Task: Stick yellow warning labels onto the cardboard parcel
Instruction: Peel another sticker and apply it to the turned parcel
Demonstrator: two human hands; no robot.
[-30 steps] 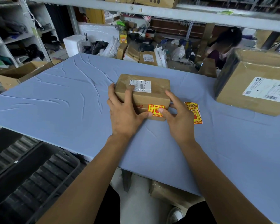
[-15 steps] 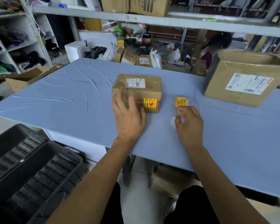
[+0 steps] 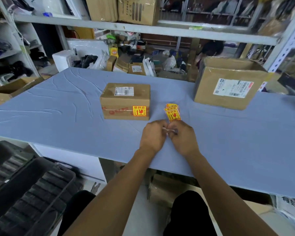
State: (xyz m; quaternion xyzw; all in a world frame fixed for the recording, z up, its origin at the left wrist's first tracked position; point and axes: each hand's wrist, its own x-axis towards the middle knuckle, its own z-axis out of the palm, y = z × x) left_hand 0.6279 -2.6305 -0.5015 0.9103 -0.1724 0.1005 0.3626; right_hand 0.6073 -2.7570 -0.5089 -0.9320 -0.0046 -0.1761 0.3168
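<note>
Single head cam, looking fwd and down, hands [image 3: 169, 135] close, table [image 3: 58, 120] mid-frame, shelves behind

Yellow warning label [image 3: 139, 111] on near face of cardboard parcel [image 3: 125, 101]: red heading 易碎品, readable; red pictograms beneath, small print illegible. Same heading on loose stack of labels [image 3: 172, 112] lying on the table. White shipping label [image 3: 124, 91] on parcel top: barcode, text blurred. Shipping label [image 3: 232, 87] on larger carton [image 3: 226, 84]: barcodes and QR code only, lettering unreadable.
</note>
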